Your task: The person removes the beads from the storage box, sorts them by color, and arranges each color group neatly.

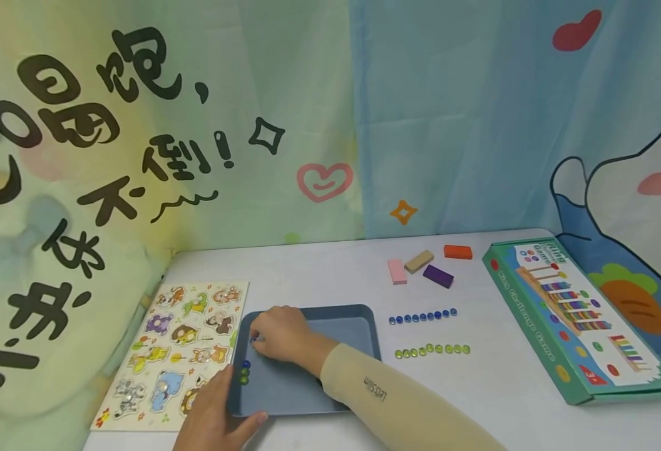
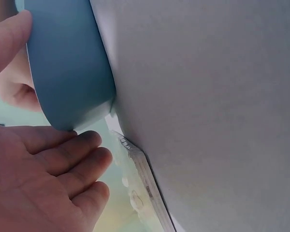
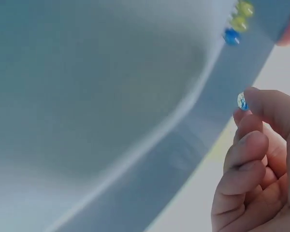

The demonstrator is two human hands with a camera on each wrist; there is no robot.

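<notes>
I pinch a blue bead [image 3: 242,101] in my right hand [image 1: 278,335] over the tray [image 1: 364,326], above the three beads [image 1: 245,371] lined along its left wall, while my left hand [image 1: 215,413] lies loose-fingered against the near corner, steadying it.

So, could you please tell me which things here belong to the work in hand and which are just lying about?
In use: right hand pinching a blue bead; left hand steadying the blue tray; three beads in tray.

Lying about: animal puzzle, bead rows, coloured blocks, game box.
</notes>
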